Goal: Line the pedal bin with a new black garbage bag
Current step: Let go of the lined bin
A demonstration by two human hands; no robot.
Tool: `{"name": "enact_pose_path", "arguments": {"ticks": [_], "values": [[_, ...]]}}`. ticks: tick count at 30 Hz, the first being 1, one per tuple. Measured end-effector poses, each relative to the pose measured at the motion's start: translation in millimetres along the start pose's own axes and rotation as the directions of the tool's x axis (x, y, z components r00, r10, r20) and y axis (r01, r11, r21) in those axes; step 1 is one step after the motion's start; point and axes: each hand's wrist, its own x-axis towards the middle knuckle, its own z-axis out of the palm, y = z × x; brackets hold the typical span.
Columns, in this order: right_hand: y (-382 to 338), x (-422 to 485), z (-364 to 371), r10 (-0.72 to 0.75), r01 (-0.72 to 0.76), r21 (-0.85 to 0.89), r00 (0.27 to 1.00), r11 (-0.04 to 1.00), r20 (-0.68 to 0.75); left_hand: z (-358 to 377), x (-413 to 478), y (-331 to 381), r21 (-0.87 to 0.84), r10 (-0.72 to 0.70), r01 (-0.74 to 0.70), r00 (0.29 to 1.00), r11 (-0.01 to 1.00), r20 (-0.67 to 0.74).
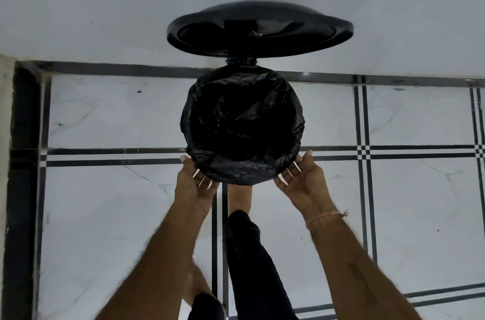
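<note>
The pedal bin (pixel 241 61) stands on the tiled floor (pixel 409 204) by the white wall (pixel 99 4), and its round lid (pixel 259 31) is up. The black garbage bag (pixel 242 120) is inside the bin, with its top edge folded down over the rim all the way round. The left hand (pixel 195 187) and the right hand (pixel 300 184) are at the near side of the bin. Their fingers (pixel 202 180) are straight and a little apart, touching the bag's folded edge. The tips are hidden under it. A bare foot (pixel 239 197) is just below the bin.
</note>
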Motion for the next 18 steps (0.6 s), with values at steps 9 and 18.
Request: {"name": "enact_pose_path", "arguments": {"ticks": [9,18], "values": [[-62.3,-70.2,72.2,-0.451,0.441,-0.380,0.890,0.813,0.068,62.7,-49.6,57.4,0.381,0.335,-0.288,0.940,0.879,-0.061],[-174.8,-106.2,148.4,-0.382,0.483,-0.480,0.875,0.733,0.297,150.3,-97.5,149.1,0.414,0.376,-0.460,0.886,0.785,0.272]]}}
